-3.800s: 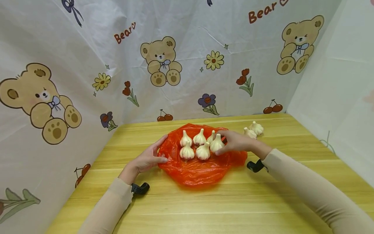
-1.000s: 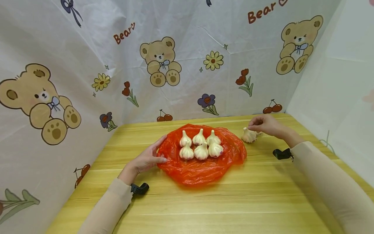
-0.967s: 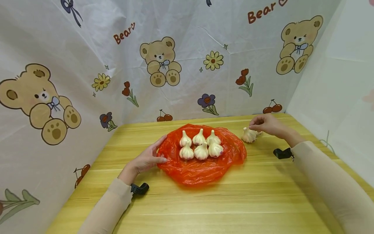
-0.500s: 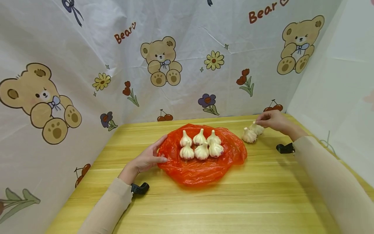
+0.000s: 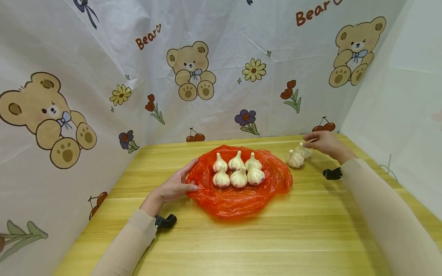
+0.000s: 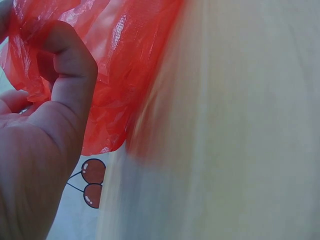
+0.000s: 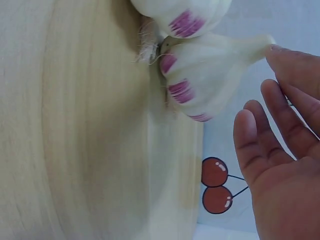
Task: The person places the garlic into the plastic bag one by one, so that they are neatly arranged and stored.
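A red plastic bag point(image 5: 235, 205) lies spread on the table, with several garlic bulbs point(image 5: 239, 178) standing stem-up in its opening. My left hand point(image 5: 173, 187) holds the bag's left edge; in the left wrist view its curled fingers point(image 6: 75, 65) are partly wrapped in the red film. Two more bulbs stand on the wood right of the bag, a nearer garlic bulb point(image 5: 295, 159) and a farther garlic bulb point(image 5: 305, 152). My right hand point(image 5: 327, 143) is beside the farther one. In the right wrist view its fingers are spread, and one digit appears to meet the stem tip.
The wooden table point(image 5: 221, 245) ends at a white back sheet point(image 5: 228, 115) printed with bears and flowers. A white wall point(image 5: 397, 115) rises on the right, where a thin cable point(image 5: 388, 168) lies near the table's edge. Black wrist devices point(image 5: 166, 221) hang below both wrists.
My right hand has left a garlic bulb in the bag and moved right to the loose bulbs. Its fingers, pinched together half a second ago, are now spread. My left hand stays put.
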{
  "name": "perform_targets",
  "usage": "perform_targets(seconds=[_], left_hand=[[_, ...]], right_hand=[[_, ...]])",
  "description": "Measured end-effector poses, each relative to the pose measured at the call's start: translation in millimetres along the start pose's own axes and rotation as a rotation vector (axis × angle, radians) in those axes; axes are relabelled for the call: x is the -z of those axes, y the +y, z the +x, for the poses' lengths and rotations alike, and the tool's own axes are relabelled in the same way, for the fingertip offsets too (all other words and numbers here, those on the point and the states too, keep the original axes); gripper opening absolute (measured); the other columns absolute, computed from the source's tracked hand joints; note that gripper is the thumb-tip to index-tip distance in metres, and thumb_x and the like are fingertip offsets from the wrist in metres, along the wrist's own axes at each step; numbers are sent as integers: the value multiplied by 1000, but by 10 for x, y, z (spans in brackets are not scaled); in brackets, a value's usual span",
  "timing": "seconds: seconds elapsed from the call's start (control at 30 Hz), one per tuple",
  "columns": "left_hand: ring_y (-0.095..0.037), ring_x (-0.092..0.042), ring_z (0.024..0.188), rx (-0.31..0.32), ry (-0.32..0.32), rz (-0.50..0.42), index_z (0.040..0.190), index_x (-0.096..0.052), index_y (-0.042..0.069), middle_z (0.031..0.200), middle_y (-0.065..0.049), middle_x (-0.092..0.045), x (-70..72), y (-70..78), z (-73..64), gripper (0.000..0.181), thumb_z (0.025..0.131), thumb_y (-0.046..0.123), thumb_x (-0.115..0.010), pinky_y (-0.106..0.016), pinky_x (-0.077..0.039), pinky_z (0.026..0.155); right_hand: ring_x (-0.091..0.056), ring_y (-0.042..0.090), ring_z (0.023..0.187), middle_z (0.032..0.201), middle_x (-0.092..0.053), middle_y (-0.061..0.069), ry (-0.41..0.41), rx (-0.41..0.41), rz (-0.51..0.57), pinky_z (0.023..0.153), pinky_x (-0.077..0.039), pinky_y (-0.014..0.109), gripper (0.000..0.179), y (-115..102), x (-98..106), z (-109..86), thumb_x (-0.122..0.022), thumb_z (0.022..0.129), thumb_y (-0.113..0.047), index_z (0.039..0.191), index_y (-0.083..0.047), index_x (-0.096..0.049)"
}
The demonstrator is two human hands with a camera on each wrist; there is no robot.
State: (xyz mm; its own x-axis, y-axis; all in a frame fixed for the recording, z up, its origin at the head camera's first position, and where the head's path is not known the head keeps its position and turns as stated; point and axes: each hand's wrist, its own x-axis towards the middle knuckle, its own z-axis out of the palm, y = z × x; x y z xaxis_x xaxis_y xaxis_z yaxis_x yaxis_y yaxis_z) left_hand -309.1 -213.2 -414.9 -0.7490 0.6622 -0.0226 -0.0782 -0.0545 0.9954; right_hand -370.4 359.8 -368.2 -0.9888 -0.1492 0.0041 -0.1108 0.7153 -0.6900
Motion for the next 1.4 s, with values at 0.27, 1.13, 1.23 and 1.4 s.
perform_targets(seconds=[0.27,1.13,1.23,1.4], left_hand=[[-18,-58,117,-3,3,-3,167,-5,32,174,-5,-5,7,9,-2,109,90,-10,-70,-34,-62,89],[-19,-54,120,-3,4,13,167,-7,33,174,-3,-5,-1,-5,-15,108,90,-6,-72,-33,-61,91],[-19,-55,119,-2,3,10,167,-7,34,174,-3,-6,-1,-2,-11,108,90,-6,-72,-33,-61,91],[-19,-55,121,0,4,23,167,-7,33,174,-4,-7,-5,7,-11,108,90,-6,-73,-33,-61,91]], right_hand=[[-47,53,134,151,-44,34,-30,35,-24,111,-42,66,59,100,-61,64,-67,101,-25,147,6,-48],[-42,50,132,151,-38,39,-51,-23,-74,117,-31,68,77,272,-288,44,-70,98,-35,153,6,-36],[-43,48,130,150,-40,38,-34,-23,-77,116,-32,67,78,300,-296,55,-72,97,-35,153,6,-37],[-46,49,129,149,-42,38,12,-43,-82,113,-38,65,83,316,-275,64,-74,94,-40,153,5,-37]])
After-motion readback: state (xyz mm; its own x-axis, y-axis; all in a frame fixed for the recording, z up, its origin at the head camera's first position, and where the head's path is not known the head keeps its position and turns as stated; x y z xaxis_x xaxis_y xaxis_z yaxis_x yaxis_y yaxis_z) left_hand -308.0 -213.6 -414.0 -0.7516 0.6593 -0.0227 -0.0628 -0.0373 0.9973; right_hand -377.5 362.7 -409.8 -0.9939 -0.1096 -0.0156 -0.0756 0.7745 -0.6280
